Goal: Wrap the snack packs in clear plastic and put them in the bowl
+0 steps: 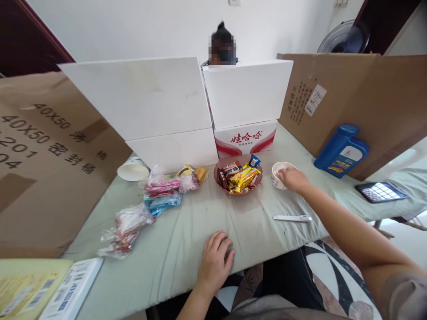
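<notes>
My right hand point(293, 179) reaches to a small white paper bowl point(277, 181), its fingers closed over the near right rim and partly hidden inside. My left hand point(216, 258) lies palm down on the table edge with loosely curved fingers, holding nothing. Left of the paper bowl stands a clear reddish dish point(237, 193) filled with wrapped snacks point(245, 178) in yellow, brown and blue. A white utility knife point(292, 218) rests on the cloth below the bowl.
Bagged packets point(163, 191) lie to the left, near a tipped paper bowl point(132, 170). White boxes point(170, 102) stand at the back, with a person behind. Cardboard boxes point(43, 164) flank the table. A blue bottle point(342, 151) and a phone point(382, 191) are at right.
</notes>
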`<action>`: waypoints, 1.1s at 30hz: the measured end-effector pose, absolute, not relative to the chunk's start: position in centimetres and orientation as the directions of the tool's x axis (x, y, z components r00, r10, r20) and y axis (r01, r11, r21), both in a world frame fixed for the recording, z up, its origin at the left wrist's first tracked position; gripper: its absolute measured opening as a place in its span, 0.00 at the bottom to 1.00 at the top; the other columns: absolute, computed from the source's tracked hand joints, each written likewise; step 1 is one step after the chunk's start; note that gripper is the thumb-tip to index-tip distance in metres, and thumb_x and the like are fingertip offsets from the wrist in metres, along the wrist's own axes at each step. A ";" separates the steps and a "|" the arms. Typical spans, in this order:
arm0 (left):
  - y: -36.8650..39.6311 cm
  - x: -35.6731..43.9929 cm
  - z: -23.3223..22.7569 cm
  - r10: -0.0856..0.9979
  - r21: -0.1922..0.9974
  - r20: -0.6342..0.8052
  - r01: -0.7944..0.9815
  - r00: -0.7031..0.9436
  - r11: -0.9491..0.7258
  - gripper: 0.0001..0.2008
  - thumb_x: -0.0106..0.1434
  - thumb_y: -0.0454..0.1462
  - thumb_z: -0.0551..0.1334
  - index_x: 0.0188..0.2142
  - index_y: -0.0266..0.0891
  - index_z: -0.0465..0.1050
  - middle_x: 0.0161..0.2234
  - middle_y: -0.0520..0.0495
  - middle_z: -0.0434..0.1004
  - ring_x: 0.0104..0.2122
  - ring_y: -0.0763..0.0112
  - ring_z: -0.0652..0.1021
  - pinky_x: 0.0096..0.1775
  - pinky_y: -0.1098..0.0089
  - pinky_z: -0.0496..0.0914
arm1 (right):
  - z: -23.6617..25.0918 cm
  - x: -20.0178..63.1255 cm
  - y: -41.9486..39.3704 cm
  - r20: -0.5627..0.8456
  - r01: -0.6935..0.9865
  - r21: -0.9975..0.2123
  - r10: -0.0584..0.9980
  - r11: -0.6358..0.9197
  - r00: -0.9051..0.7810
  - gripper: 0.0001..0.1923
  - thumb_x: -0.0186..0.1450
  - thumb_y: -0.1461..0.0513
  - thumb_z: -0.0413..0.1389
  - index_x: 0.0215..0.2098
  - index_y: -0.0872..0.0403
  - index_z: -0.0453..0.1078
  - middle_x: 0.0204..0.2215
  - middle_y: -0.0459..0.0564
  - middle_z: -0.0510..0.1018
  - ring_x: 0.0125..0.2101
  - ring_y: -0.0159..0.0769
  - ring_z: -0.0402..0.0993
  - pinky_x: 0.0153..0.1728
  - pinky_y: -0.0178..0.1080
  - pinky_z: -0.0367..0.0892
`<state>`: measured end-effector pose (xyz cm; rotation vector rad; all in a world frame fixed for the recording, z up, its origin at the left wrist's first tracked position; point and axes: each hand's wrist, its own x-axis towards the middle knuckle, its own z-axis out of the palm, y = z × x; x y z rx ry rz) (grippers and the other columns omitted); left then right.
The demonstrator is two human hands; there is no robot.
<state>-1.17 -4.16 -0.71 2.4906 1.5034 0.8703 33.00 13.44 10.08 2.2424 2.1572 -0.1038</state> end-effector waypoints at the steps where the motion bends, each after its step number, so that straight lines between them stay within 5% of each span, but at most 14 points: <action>1: -4.2 -1.2 -0.7 0.840 0.367 0.418 0.781 0.346 -0.505 0.08 0.62 0.35 0.58 0.41 0.41 0.72 0.45 0.42 0.75 0.49 0.56 0.74 0.47 0.54 0.72 | 9.8 33.2 14.2 -0.153 1.000 -0.018 0.988 -0.020 0.017 0.30 0.72 0.49 0.34 0.57 0.55 0.68 0.49 0.61 0.75 0.49 0.48 0.70 0.48 0.45 0.61; 7: -4.5 -1.0 -0.3 0.855 0.380 0.390 0.786 0.342 -0.488 0.08 0.62 0.34 0.58 0.42 0.41 0.72 0.46 0.42 0.74 0.50 0.56 0.73 0.49 0.52 0.71 | 8.3 32.6 14.6 -0.234 0.999 0.023 0.971 0.047 -0.041 0.36 0.68 0.40 0.37 0.57 0.55 0.67 0.50 0.63 0.75 0.48 0.51 0.72 0.48 0.49 0.60; 12: -4.6 -0.8 0.0 0.871 0.411 0.368 0.783 0.326 -0.467 0.09 0.61 0.33 0.59 0.41 0.41 0.72 0.46 0.42 0.74 0.50 0.56 0.73 0.50 0.51 0.71 | 6.5 32.9 11.5 0.178 0.980 0.119 0.967 0.161 -0.181 0.28 0.65 0.47 0.51 0.54 0.57 0.69 0.53 0.61 0.72 0.54 0.53 0.65 0.52 0.50 0.57; 19: -4.6 -0.8 0.0 0.876 0.432 0.363 0.776 0.317 -0.459 0.09 0.60 0.32 0.59 0.41 0.41 0.72 0.46 0.42 0.74 0.50 0.56 0.73 0.50 0.51 0.71 | 6.4 32.5 8.1 0.537 0.962 0.027 0.808 0.271 -0.242 0.17 0.67 0.55 0.51 0.46 0.58 0.72 0.46 0.60 0.75 0.51 0.52 0.64 0.51 0.51 0.59; 26: -2.7 -2.3 0.3 0.884 0.498 0.421 0.763 0.202 -0.412 0.10 0.62 0.33 0.57 0.42 0.41 0.72 0.44 0.42 0.75 0.45 0.60 0.76 0.47 0.56 0.73 | 5.3 26.3 2.2 0.403 0.685 -0.206 0.699 0.699 -0.591 0.11 0.69 0.61 0.48 0.38 0.54 0.72 0.31 0.53 0.76 0.33 0.39 0.71 0.36 0.41 0.67; 30: 4.2 -8.5 4.8 0.828 0.336 0.561 0.914 0.002 -0.229 0.14 0.61 0.37 0.58 0.47 0.39 0.72 0.50 0.37 0.73 0.53 0.52 0.71 0.54 0.49 0.66 | 2.7 26.1 -0.7 0.353 0.681 -0.280 0.732 0.677 -0.583 0.10 0.70 0.61 0.48 0.40 0.52 0.72 0.32 0.52 0.77 0.35 0.40 0.72 0.38 0.44 0.68; 33: 10.1 -13.5 9.0 0.857 0.191 0.489 0.979 -0.161 0.075 0.27 0.59 0.43 0.62 0.57 0.38 0.65 0.63 0.34 0.58 0.64 0.39 0.55 0.58 0.41 0.55 | 1.3 27.0 -2.0 0.376 0.722 -0.310 0.777 0.619 -0.505 0.09 0.69 0.60 0.48 0.39 0.50 0.71 0.33 0.51 0.77 0.36 0.41 0.74 0.41 0.46 0.70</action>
